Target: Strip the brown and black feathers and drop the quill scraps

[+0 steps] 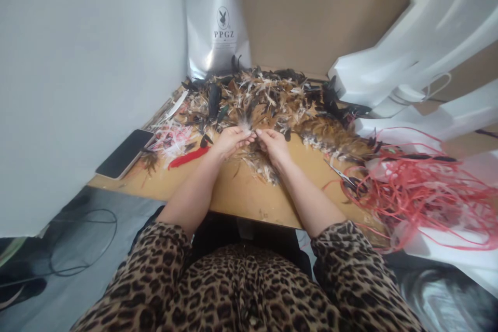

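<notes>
Both my hands meet over the near edge of a large heap of brown, black and white feathers [268,91]. Between the fingertips of my left hand [232,141] is a small tuft of pale, fluffy feather [246,125]. My right hand [273,144] is closed in a pinch right beside it, its fingertips almost touching the left ones. What the right fingers hold is too small to make out. Some loose feathers [261,166] lie on the tabletop below my hands, between my forearms.
Left on the wooden table [249,199] are a phone [125,154], a red strip [189,157] and pink-white scraps [171,139]. Scissors [342,174] lie right, near tangled red plastic string [424,194]. A silver bag [218,52] stands behind; white panels flank the table.
</notes>
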{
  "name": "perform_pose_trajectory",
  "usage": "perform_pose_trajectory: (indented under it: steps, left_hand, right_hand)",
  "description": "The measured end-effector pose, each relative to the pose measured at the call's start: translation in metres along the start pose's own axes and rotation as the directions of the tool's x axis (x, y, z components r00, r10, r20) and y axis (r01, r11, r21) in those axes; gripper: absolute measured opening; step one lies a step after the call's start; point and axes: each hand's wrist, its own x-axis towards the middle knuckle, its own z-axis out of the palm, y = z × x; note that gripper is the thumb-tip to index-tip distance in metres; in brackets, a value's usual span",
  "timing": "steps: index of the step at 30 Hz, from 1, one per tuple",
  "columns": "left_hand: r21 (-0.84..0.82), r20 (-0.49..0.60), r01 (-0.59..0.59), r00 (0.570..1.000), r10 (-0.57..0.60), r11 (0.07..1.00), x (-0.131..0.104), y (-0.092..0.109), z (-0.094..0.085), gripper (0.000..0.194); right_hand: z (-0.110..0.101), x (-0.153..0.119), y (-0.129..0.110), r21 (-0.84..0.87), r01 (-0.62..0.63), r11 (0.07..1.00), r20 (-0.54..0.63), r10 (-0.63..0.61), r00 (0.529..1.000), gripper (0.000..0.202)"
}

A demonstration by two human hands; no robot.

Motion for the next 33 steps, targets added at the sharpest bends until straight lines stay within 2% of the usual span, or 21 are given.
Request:
perform_pose_trajectory:
  steps: [3, 5, 8, 11, 17, 27, 33]
  left_hand:
    - [0.034, 0.028, 0.02, 0.999, -0.021, 0.999, 0.0, -0.003, 0.001, 0.018]
    - [0.033, 0.033, 0.02, 0.999, -0.021, 0.999, 0.0, -0.005, 0.001, 0.02]
    - [0.005, -0.032, 0.031, 0.999, -0.031, 0.999, 0.001, -0.006, 0.0, 0.018]
    - [-0.01, -0.088, 0.066, 0.994, -0.066, 0.998, 0.002, -0.006, 0.0, 0.016]
    - [0.03, -0.016, 0.12, 0.993, -0.12, 0.992, 0.0, -0.007, 0.004, 0.015]
    - [0.06, 0.005, 0.156, 0.988, -0.156, 0.986, -0.002, -0.005, 0.007, 0.01]
    - [0.092, -0.038, 0.122, 0.992, -0.119, 0.988, -0.003, -0.004, 0.01, 0.008]
  right_hand:
    - [0.0, 0.002, 0.003, 0.12, -0.08, 0.99, 0.039, 0.075, 0.996, 0.039]
    - [-0.003, 0.004, 0.004, 0.144, -0.08, 0.986, 0.02, 0.078, 0.997, 0.04]
    - [-0.007, 0.007, 0.003, 0.159, -0.047, 0.986, -0.009, 0.049, 0.999, 0.039]
    - [-0.009, 0.006, 0.001, 0.114, -0.003, 0.993, 0.002, 0.003, 1.0, 0.037]
    - [-0.007, 0.003, -0.001, -0.049, 0.055, 0.997, -0.013, -0.056, 0.998, 0.035]
    - [-0.007, 0.004, 0.001, -0.09, 0.126, 0.988, -0.024, -0.129, 0.991, 0.029]
    - [-0.005, 0.0, -0.003, -0.117, 0.135, 0.984, -0.041, -0.141, 0.989, 0.026]
